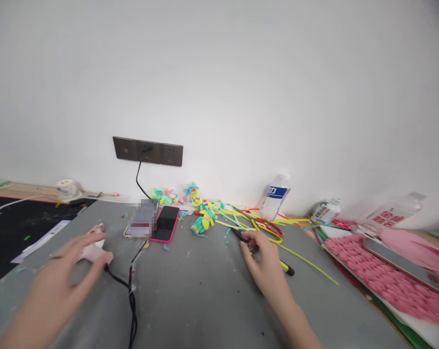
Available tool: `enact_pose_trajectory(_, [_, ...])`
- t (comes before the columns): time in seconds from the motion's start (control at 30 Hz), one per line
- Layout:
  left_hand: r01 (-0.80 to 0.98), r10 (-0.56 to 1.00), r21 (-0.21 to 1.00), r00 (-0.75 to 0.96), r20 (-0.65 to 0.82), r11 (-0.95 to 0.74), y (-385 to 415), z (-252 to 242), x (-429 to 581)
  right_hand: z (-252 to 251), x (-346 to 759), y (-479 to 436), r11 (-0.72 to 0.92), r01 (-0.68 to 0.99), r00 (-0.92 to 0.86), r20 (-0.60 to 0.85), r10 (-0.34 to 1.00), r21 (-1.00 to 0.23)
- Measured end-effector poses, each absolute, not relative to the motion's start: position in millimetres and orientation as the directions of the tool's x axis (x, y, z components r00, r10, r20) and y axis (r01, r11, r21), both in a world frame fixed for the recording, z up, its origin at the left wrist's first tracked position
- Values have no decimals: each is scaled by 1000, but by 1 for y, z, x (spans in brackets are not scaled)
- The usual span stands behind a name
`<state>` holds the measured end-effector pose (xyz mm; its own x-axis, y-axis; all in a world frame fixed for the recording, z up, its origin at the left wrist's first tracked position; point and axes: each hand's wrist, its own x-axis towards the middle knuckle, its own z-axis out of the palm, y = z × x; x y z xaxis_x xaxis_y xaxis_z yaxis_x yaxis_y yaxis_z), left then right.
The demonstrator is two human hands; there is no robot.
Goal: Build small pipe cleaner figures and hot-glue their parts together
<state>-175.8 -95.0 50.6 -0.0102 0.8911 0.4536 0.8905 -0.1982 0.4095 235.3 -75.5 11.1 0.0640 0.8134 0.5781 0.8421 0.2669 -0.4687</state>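
Right grip (263, 258) touches black tool (238, 234) within edges of grey mat (190, 295).

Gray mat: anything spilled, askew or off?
Mostly clutter: tiny colored scraps litter the gray mat, and one yellow strip sticks out past the right hand, apart from the tangled pile. A bottle by the wall looks tilted, though the wide lens may exaggerate that. No liquid spill visible.

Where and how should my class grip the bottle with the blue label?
Probably around the middle of the bottle, near the blue label, coming from the front: its tall body stands on its base, label facing the viewer, with the wall behind.
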Motion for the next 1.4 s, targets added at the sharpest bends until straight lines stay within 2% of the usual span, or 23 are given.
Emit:
enact_pose_trajectory(0.03, [873,898,429,24,439,-233,-86,54,-155,15,223,-65,253,833,67,544,837,-492])
enact_pose_trajectory(0.1, [808,909,457,216,357,-371,-68,61,-109,20,201,-46,192,858,39,434,900,-476])
enact_pose_trajectory(0.13, [791,909,464,275,314,-400,-59,63,-88,22,191,-37,148,876,26,352,936,-458])
enact_pose_trajectory(0.2, [781,903,453,377,207,-430,-40,64,-52,21,175,-22,127,887,6,285,958,-443])
enact_pose_trajectory(0.3, [784,886,426,451,107,-451,-13,57,-19,16,159,-10,91,891,3,208,978,-445])
enact_pose_trajectory(0.37, [812,904,420,424,54,-405,3,49,-8,11,154,-8,82,889,4,186,982,-450])
enact_pose_trajectory(0.6, [831,927,416,357,111,-370,22,25,7,0,156,-9,140,882,-56,195,979,-449])
enact_pose_trajectory(0.77, [767,921,511,338,192,-388,24,11,4,-3,158,-12,202,849,-129,180,975,-488])
enact_pose_trajectory(0.93, [641,911,647,281,303,-413,23,9,2,-8,169,-10,233,625,-155,174,972,-745])
enact_pose_trajectory(1.07, [523,879,707,298,371,-476,16,15,5,-13,174,-3,266,370,-80,255,964,-890])
enact_pose_trajectory(1.2, [491,835,676,354,421,-549,12,10,7,-14,173,1,298,193,-43,295,954,-935])
enact_pose_trajectory(1.27, [482,824,671,382,418,-563,13,7,7,-13,173,1,294,168,-36,292,956,-941])
enact_pose_trajectory(1.4, [486,843,689,333,423,-538,15,5,5,-10,174,0,303,143,-19,304,953,-942])
